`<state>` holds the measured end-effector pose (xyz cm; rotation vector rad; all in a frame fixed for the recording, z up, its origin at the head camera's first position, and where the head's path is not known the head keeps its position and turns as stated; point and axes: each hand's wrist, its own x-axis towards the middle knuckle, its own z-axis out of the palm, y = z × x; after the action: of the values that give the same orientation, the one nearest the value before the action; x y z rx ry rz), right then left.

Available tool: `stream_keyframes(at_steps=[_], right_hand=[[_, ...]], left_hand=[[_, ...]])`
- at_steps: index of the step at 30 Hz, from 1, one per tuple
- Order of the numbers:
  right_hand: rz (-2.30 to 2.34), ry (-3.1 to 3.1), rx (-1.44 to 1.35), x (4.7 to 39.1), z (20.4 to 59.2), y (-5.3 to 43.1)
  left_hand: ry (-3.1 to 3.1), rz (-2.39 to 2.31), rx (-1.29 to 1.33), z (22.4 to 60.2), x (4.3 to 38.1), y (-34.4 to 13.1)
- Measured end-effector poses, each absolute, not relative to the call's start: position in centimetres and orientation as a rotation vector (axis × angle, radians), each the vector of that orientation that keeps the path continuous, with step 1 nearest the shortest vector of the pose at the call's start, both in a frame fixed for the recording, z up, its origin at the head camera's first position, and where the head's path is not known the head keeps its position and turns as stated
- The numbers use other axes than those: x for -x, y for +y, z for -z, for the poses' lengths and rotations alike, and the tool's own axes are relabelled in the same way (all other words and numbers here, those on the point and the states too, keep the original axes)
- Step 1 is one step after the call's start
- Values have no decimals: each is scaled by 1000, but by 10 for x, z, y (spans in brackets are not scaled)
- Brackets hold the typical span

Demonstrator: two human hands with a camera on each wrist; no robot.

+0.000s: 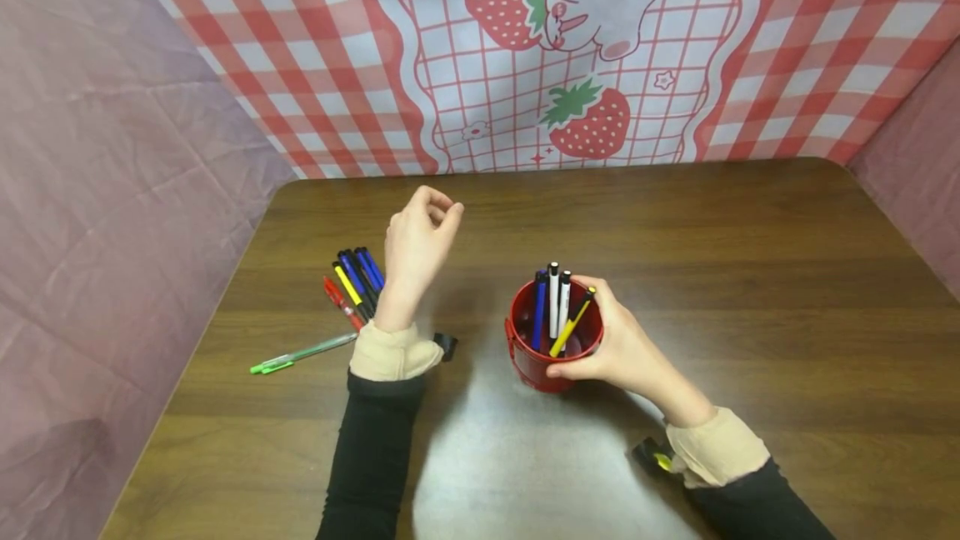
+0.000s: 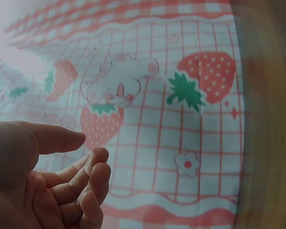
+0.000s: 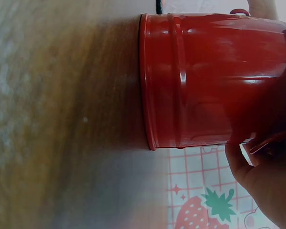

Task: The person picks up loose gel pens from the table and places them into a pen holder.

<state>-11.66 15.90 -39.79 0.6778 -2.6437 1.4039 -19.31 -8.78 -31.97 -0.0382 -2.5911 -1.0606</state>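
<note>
A small red bucket (image 1: 542, 372) stands on the table, and my right hand (image 1: 626, 348) grips it by the rim from the right. The right wrist view shows the bucket's smooth side (image 3: 209, 81) with fingers (image 3: 252, 183) against it. Inside lean a blue pen (image 1: 539, 311), two white pens with black ends and a yellow pen (image 1: 572, 325). My left hand (image 1: 416, 248) is raised left of the bucket, fingers loosely curled, holding nothing. In the left wrist view a gap shows between its thumb (image 2: 62, 138) and fingers. Beyond the left wrist lie more pens, partly hidden by it.
On the table's left are blue pens (image 1: 356, 269), a yellow-and-black pen (image 1: 348, 283), a red pen (image 1: 341, 300) and a green pen (image 1: 303, 354). A strawberry-print checked cloth (image 1: 480, 82) hangs behind the wooden table (image 1: 750, 273). Pink cloth (image 1: 112, 190) covers the left side.
</note>
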Motion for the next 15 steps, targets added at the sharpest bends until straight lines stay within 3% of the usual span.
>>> stream_keyframes(at_steps=[15], right_hand=[[-1396, -2647, -689, 116, 396, 159]], left_hand=[[-2679, 984, -196, 338, 211, -115]])
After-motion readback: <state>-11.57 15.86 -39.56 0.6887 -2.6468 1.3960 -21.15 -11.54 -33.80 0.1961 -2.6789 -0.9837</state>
